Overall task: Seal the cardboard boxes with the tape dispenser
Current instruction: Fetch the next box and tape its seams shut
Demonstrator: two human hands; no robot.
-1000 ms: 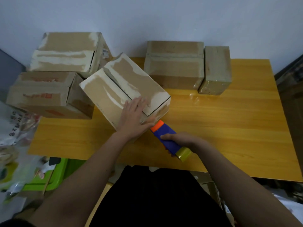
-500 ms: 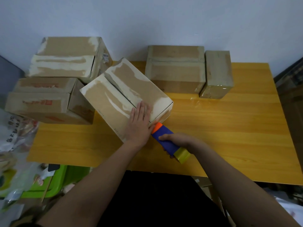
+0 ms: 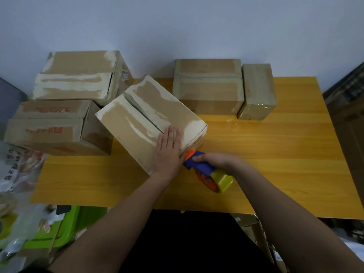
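Left hand slid flatter onto box, dispenser nearer

Both forearms are bare from the lower edge of the view up to the wrists, with no sleeve on either. The left hand and the right hand wear no glove, ring, watch or band that can be seen. Between the two arms, low in the view, lies a plain black garment without print or visible seams.
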